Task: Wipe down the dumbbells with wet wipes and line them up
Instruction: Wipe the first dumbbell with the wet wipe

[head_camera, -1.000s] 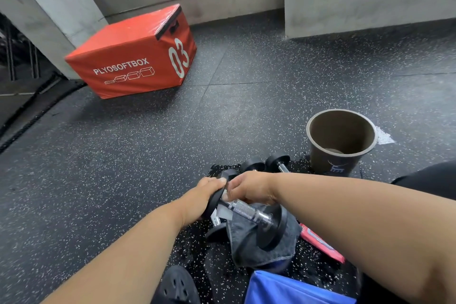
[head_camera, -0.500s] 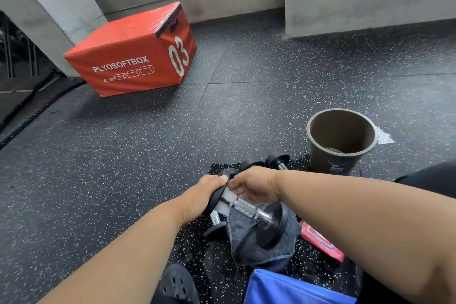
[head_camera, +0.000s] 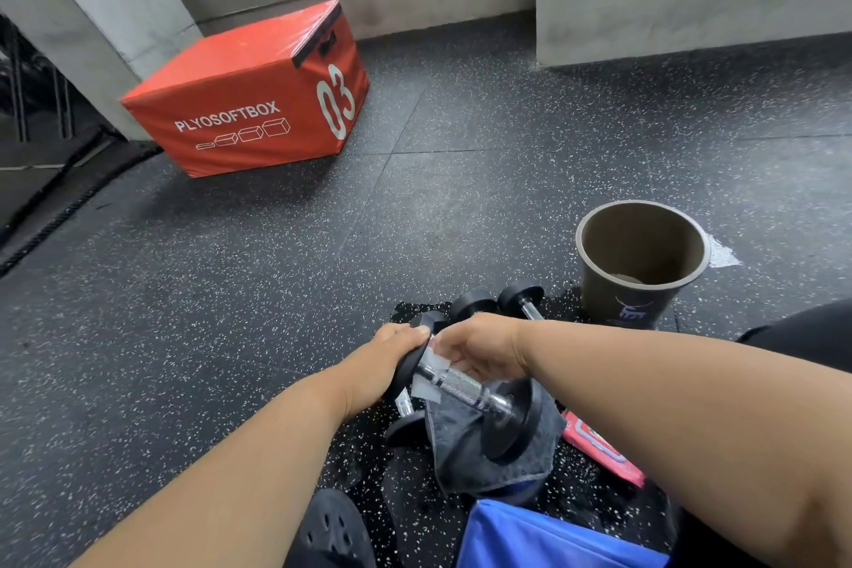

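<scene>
A small dumbbell (head_camera: 475, 392) with black plates and a knurled chrome handle is held just above the floor. My left hand (head_camera: 382, 364) grips its far plate. My right hand (head_camera: 479, 351) presses a white wet wipe (head_camera: 428, 376) around the handle close to that plate. The near plate rests over a grey cloth (head_camera: 488, 452). Behind my hands lie two more black dumbbells (head_camera: 516, 302) on the floor, partly hidden. Another dumbbell (head_camera: 405, 417) lies under the held one.
A brown paper bucket (head_camera: 641, 286) stands at the right. A red wipes pack (head_camera: 604, 452) lies by the cloth. A blue bag (head_camera: 544, 540) and a black shoe (head_camera: 336, 530) sit at the bottom edge. An orange plyo box (head_camera: 249, 106) stands far left.
My right hand has slid the wipe along the handle toward the far plate, and the wipe now shows more below my fingers. The dumbbell has tilted slightly.
</scene>
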Action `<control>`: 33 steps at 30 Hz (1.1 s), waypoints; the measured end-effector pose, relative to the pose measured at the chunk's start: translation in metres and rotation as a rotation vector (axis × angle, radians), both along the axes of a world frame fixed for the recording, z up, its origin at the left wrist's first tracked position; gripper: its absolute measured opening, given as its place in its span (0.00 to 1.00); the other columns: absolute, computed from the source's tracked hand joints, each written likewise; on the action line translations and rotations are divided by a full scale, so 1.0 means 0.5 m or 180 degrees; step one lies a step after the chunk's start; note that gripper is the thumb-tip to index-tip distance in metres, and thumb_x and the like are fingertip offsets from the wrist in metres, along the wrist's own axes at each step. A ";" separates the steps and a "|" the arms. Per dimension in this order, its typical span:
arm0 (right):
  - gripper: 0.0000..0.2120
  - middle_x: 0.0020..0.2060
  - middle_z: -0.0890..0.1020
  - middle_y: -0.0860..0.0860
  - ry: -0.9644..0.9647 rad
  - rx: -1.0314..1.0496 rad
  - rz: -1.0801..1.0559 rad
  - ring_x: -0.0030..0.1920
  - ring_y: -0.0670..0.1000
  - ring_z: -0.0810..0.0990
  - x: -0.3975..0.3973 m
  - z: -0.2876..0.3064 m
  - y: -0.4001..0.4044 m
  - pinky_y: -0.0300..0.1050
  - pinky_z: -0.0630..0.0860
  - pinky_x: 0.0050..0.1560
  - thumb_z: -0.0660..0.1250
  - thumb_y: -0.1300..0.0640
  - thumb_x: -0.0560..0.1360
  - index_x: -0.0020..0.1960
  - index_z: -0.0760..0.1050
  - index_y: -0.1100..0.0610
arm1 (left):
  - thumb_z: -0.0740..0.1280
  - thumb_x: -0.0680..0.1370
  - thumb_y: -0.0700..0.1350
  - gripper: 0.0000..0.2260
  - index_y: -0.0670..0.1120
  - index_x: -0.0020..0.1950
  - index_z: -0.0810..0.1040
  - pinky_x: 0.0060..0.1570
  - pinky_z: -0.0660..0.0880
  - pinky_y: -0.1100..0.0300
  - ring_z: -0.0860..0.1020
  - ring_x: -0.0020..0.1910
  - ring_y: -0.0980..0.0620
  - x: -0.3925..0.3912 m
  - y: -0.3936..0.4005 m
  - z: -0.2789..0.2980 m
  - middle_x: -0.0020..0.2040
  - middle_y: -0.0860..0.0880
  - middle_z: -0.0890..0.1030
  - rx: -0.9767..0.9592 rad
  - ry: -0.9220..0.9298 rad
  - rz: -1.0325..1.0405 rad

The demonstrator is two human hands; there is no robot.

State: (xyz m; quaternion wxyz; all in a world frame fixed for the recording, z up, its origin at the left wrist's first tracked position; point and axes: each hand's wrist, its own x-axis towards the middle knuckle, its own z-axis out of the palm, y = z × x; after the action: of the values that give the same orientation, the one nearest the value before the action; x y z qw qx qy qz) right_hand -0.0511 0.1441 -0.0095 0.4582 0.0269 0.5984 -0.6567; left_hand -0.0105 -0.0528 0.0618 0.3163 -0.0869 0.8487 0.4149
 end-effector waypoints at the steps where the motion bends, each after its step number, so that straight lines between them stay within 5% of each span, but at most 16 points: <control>1: 0.11 0.31 0.78 0.46 0.0060 0.0085 0.0080 0.31 0.47 0.73 0.003 0.007 0.001 0.43 0.68 0.37 0.66 0.57 0.78 0.37 0.77 0.51 | 0.63 0.70 0.75 0.36 0.58 0.72 0.73 0.72 0.73 0.45 0.81 0.63 0.48 0.000 -0.001 -0.001 0.63 0.49 0.84 -0.0023 0.0005 -0.0015; 9: 0.04 0.43 0.80 0.50 0.0511 0.0154 0.0360 0.45 0.54 0.75 0.009 0.007 -0.005 0.51 0.72 0.51 0.75 0.52 0.75 0.45 0.80 0.48 | 0.62 0.72 0.72 0.32 0.57 0.72 0.75 0.71 0.74 0.45 0.80 0.61 0.49 -0.004 0.001 -0.002 0.64 0.49 0.83 0.0019 0.0043 0.0048; 13: 0.02 0.42 0.84 0.48 0.0565 0.0268 0.0377 0.44 0.50 0.79 0.006 0.022 -0.015 0.49 0.75 0.50 0.72 0.59 0.78 0.48 0.82 0.53 | 0.63 0.70 0.73 0.34 0.56 0.71 0.75 0.74 0.70 0.45 0.79 0.64 0.51 -0.007 0.002 -0.003 0.64 0.52 0.82 -0.0009 0.0057 0.0005; 17: 0.06 0.46 0.87 0.53 0.0398 0.0363 0.0580 0.51 0.56 0.84 -0.001 0.031 -0.020 0.55 0.79 0.63 0.72 0.62 0.76 0.52 0.83 0.57 | 0.63 0.65 0.77 0.39 0.58 0.71 0.76 0.76 0.69 0.45 0.79 0.66 0.52 -0.008 -0.003 -0.008 0.65 0.52 0.82 -0.0005 0.0052 0.0007; 21: 0.15 0.50 0.85 0.51 0.0683 0.0820 0.0734 0.59 0.58 0.82 -0.006 0.032 -0.024 0.59 0.76 0.69 0.77 0.55 0.69 0.55 0.83 0.55 | 0.63 0.66 0.77 0.39 0.58 0.71 0.75 0.72 0.72 0.46 0.80 0.62 0.49 -0.007 -0.004 -0.010 0.63 0.49 0.84 0.0030 0.0044 0.0015; 26: 0.13 0.45 0.84 0.50 0.1170 0.1226 0.0859 0.50 0.54 0.83 0.003 0.043 -0.030 0.49 0.78 0.54 0.79 0.48 0.69 0.49 0.84 0.53 | 0.64 0.72 0.71 0.35 0.55 0.75 0.74 0.72 0.71 0.48 0.80 0.62 0.52 -0.007 0.001 -0.009 0.65 0.50 0.83 0.0141 0.0061 -0.0012; 29: 0.20 0.48 0.87 0.55 0.1353 0.1431 0.0845 0.44 0.54 0.83 0.001 0.048 -0.041 0.54 0.82 0.56 0.79 0.44 0.64 0.51 0.85 0.53 | 0.65 0.68 0.75 0.42 0.55 0.77 0.73 0.77 0.68 0.47 0.78 0.68 0.52 -0.010 0.002 -0.013 0.69 0.51 0.81 0.0108 0.0105 -0.0027; 33: 0.11 0.37 0.79 0.53 0.1630 0.1393 0.0794 0.35 0.53 0.74 0.019 0.042 -0.056 0.46 0.72 0.39 0.77 0.49 0.71 0.46 0.82 0.56 | 0.66 0.66 0.76 0.43 0.56 0.77 0.73 0.79 0.67 0.45 0.79 0.70 0.51 -0.013 -0.001 -0.022 0.70 0.51 0.81 0.0139 0.0098 0.0042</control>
State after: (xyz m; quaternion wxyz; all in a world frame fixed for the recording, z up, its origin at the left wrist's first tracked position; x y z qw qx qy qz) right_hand -0.0413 0.1163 0.0117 0.3535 -0.1144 0.8189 -0.4375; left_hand -0.0170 -0.0532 0.0506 0.3022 -0.0792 0.8436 0.4367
